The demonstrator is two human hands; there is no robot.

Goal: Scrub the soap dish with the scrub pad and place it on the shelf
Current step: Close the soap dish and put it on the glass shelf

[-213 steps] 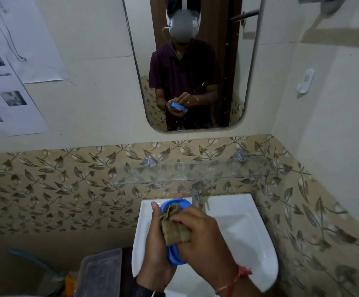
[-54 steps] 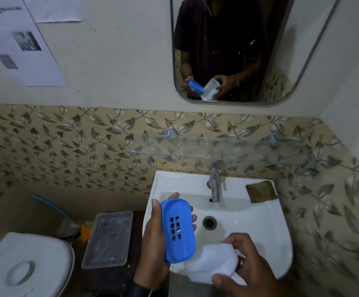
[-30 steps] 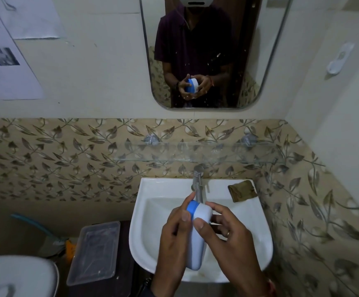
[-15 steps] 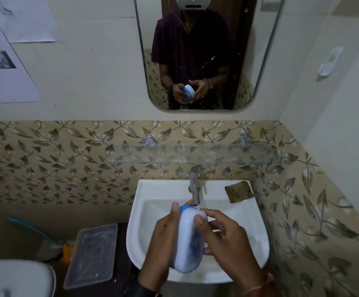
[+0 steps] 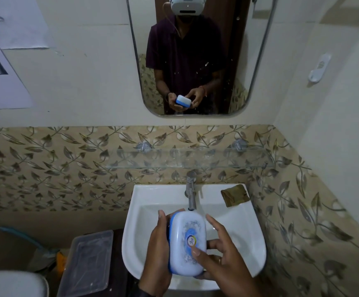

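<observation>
Over the sink [image 5: 153, 196], the left hand [image 5: 157, 249] and right hand [image 5: 225, 266] both grip the closed soap dish [image 5: 188, 243]; the scrub pad [image 5: 235, 195] lies on the sink's rim.

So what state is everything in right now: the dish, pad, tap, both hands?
Soap dish: lid on, held over the sink.
Scrub pad: lying on the sink rim, unheld.
Tap: no water seen running.
Left hand: grips the soap dish.
Right hand: pinches the dish, thumb on its lid.
</observation>
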